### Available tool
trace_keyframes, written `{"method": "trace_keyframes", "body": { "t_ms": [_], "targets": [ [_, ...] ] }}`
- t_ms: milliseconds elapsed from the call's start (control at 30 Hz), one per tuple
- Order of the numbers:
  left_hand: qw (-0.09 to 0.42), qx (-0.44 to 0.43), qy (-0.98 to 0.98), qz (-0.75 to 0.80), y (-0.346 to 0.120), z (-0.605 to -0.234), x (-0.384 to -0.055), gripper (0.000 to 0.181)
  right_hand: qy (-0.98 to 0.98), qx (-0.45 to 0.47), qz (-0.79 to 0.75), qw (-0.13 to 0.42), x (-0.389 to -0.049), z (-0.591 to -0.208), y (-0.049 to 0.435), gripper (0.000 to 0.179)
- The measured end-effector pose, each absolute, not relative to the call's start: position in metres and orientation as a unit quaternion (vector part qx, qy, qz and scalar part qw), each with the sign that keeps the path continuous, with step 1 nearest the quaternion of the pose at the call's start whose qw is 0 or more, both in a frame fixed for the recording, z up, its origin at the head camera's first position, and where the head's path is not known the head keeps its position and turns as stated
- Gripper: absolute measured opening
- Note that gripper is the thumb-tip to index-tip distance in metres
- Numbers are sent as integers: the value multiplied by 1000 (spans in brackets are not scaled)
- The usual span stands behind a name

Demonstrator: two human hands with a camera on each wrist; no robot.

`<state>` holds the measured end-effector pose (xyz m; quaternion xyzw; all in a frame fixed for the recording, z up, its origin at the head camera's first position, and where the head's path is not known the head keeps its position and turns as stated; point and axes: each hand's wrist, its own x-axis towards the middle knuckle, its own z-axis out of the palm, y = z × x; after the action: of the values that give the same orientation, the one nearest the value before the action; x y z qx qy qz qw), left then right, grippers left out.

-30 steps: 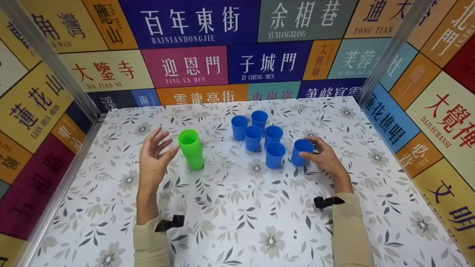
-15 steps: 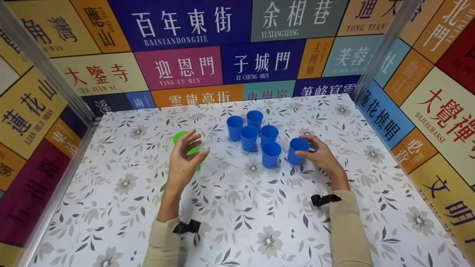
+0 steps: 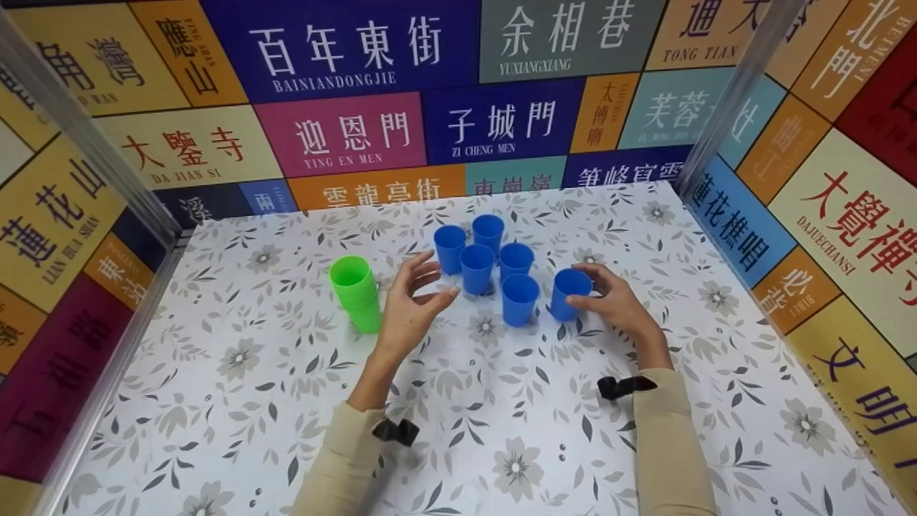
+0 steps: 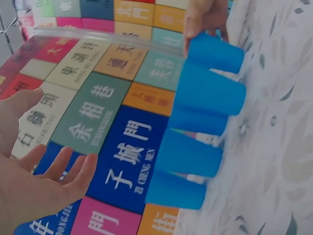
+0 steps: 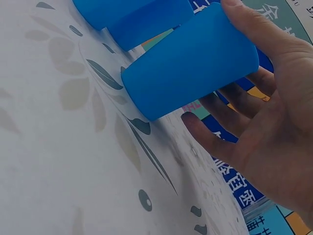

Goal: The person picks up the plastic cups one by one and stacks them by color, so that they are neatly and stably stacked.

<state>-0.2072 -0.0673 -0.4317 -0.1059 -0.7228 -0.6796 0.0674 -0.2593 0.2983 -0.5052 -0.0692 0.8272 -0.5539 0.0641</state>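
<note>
My right hand (image 3: 610,299) grips the rim of a blue cup (image 5: 190,63) that stands upright on the table, a little right of the others. Several more blue cups, among them a near one (image 3: 520,301) and a left one (image 3: 449,249), stand mouth up in a close group. My left hand (image 3: 414,304) hovers between that group and a stack of green cups (image 3: 356,294). Its fingers are spread and bent loosely, holding nothing. In the left wrist view the left hand (image 4: 44,181) is apart from the row of blue cups (image 4: 188,154).
The cups stand on a table covered with a white flower-print cloth (image 3: 501,401). Walls with coloured, lettered panels (image 3: 344,129) enclose its back and sides. Clear strips (image 3: 738,86) run up the corners.
My left hand has moved right, passing in front of the green stack, toward the blue cups. The right hand keeps its hold on the same blue cup. The head view has shifted slightly.
</note>
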Motion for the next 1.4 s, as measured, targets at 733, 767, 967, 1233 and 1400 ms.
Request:
{"method": "trace_keyframes", "body": {
  "t_ms": [733,767,967,1233,1400],
  "targets": [
    [-33,-146,-770,-620,-1,-469,-234,72,825,-69,-558,56,-260,-510,298,70],
    [-34,-144,-773,-617,3,-471,-236,74,825,-67,-558,56,-260,-510,297,70],
    [-22,-120,-794,-595,20,-477,-241,79,823,-68,-562,55,-258,-509,295,69],
    [-25,-94,-813,-574,29,-487,-247,80,821,-65,-564,61,-260,-511,295,68],
    [-29,-86,-815,-573,34,-492,-250,80,822,-61,-562,67,-260,-510,296,69]
  ]
}}
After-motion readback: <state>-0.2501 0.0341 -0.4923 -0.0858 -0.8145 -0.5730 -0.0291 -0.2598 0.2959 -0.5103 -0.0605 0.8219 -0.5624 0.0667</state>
